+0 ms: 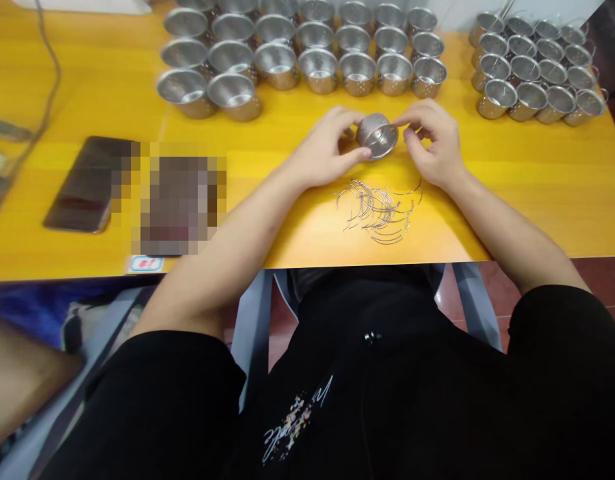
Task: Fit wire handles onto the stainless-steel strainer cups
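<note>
A small perforated steel cup (pixel 378 136) is tipped on its side just above the yellow table (pixel 537 187). My left hand (pixel 326 148) grips its left side with thumb and fingers. My right hand (pixel 434 141) pinches its right rim. Whether a wire is in those fingers, I cannot tell. Below the hands lies a loose pile of thin curved wire handles (pixel 381 209).
Several bare steel cups (pixel 297 57) stand in rows at the back centre. Several cups with wire handles (pixel 535 67) are grouped at the back right. A dark phone (pixel 90 183) lies at the left beside a blurred patch. A cable (pixel 50 87) runs down the far left.
</note>
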A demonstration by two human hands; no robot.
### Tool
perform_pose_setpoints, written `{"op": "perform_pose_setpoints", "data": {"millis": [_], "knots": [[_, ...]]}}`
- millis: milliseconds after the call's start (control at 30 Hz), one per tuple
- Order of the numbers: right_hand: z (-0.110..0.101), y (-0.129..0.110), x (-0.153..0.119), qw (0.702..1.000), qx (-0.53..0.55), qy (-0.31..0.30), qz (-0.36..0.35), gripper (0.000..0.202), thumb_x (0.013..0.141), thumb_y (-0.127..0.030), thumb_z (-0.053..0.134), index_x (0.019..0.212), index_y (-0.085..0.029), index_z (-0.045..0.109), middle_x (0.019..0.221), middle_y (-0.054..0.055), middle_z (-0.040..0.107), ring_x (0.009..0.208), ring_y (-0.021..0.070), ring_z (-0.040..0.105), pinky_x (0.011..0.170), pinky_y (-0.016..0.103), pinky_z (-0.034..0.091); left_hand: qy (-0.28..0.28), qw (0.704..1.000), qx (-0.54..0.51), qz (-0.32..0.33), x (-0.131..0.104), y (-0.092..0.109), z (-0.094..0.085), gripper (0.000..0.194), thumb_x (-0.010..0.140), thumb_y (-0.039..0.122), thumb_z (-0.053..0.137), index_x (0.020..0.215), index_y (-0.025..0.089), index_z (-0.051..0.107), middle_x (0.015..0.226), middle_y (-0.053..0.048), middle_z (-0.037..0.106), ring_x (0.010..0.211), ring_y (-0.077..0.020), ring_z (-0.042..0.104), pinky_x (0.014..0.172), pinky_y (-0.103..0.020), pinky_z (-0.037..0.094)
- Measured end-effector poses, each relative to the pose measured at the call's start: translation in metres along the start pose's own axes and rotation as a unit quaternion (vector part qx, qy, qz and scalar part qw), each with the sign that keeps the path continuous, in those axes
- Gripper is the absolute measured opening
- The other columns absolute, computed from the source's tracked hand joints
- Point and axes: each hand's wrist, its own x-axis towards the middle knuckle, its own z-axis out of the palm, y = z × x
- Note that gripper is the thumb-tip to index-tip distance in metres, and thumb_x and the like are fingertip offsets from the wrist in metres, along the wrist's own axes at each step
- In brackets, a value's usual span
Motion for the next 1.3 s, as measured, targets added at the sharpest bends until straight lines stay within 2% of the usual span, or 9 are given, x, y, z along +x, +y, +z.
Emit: {"op": "perform_pose_setpoints", "data": {"millis": [100,167,267,333,533,700,933,1133,1300], "knots": [[0.003,0.009,0.003,1.000,-0.007,0.003,0.006,0.060,0.112,-0.098,0.065,0.114,-0.041,0.084,0.120,0.013,0.087,0.116,0.0424,0.083,0.099,0.065,0.076,-0.010,1.000,0.001,0.018,-0.001,0.010,-0.002,0.072,0.085,0.075,0.097,0.152,0.051,0.090,0.144,-0.013,0.088,0.128,-0.0499,0.078,0.111,-0.080,0.070],[0.007,0.016,0.003,1.000,0.011,0.007,-0.002,0.067,0.112,-0.104,0.062,0.114,-0.040,0.084,0.120,0.013,0.088,0.110,0.0405,0.083,0.097,0.063,0.075,-0.016,0.999,0.006,0.028,-0.001,0.015,-0.003,0.075,0.086,0.070,0.095,0.159,0.053,0.088,0.143,-0.012,0.087,0.132,-0.0500,0.077,0.109,-0.080,0.071],[0.012,0.025,0.003,0.999,0.048,0.009,-0.006,0.079,0.107,-0.113,0.061,0.118,-0.038,0.085,0.122,0.013,0.089,0.102,0.0389,0.084,0.094,0.062,0.075,-0.011,1.000,0.011,0.019,-0.002,0.021,-0.004,0.078,0.086,0.068,0.093,0.162,0.050,0.089,0.148,-0.015,0.085,0.139,-0.0504,0.077,0.110,-0.079,0.072],[0.014,0.029,0.002,0.998,0.060,0.002,0.001,0.082,0.105,-0.115,0.063,0.124,-0.038,0.085,0.124,0.013,0.090,0.107,0.0402,0.086,0.095,0.062,0.076,-0.011,1.000,0.012,0.007,-0.002,0.024,-0.005,0.078,0.089,0.070,0.090,0.164,0.049,0.088,0.153,-0.016,0.083,0.144,-0.0514,0.076,0.112,-0.080,0.071],[0.012,0.029,-0.001,0.998,0.066,-0.020,-0.005,0.068,0.111,-0.102,0.072,0.134,-0.040,0.087,0.138,0.012,0.092,0.121,0.0417,0.088,0.105,0.065,0.078,-0.060,0.997,0.041,0.012,-0.003,0.032,-0.012,0.082,0.098,0.074,0.082,0.177,0.055,0.078,0.145,-0.015,0.083,0.160,-0.0517,0.068,0.123,-0.088,0.062],[0.012,0.030,-0.002,0.997,0.076,-0.028,0.005,0.071,0.109,-0.104,0.072,0.137,-0.040,0.086,0.141,0.013,0.091,0.124,0.0430,0.088,0.106,0.067,0.079,-0.041,0.998,0.039,0.005,-0.004,0.036,-0.013,0.075,0.095,0.077,0.088,0.166,0.053,0.082,0.150,-0.013,0.085,0.163,-0.0518,0.064,0.121,-0.086,0.064],[0.007,0.021,-0.004,0.995,0.078,-0.058,0.027,0.076,0.108,-0.104,0.075,0.140,-0.036,0.084,0.144,0.014,0.091,0.128,0.0439,0.087,0.107,0.066,0.080,-0.021,0.999,0.029,-0.002,-0.004,0.030,-0.009,0.076,0.087,0.073,0.104,0.154,0.044,0.087,0.166,-0.016,0.079,0.161,-0.0560,0.069,0.126,-0.086,0.067],[0.009,0.025,-0.004,0.995,0.076,-0.065,0.015,0.069,0.113,-0.096,0.077,0.144,-0.035,0.086,0.144,0.014,0.091,0.124,0.0424,0.088,0.104,0.064,0.082,-0.008,1.000,0.025,0.002,-0.006,0.030,-0.006,0.077,0.084,0.067,0.108,0.152,0.039,0.088,0.168,-0.017,0.078,0.159,-0.0535,0.070,0.124,-0.078,0.073],[0.010,0.034,-0.004,0.994,0.077,-0.072,0.001,0.066,0.118,-0.090,0.077,0.151,-0.034,0.086,0.148,0.015,0.088,0.127,0.0431,0.088,0.109,0.065,0.082,-0.009,1.000,0.019,0.003,-0.005,0.030,-0.006,0.078,0.081,0.063,0.111,0.151,0.038,0.087,0.166,-0.017,0.079,0.160,-0.0549,0.070,0.130,-0.081,0.071]]}}
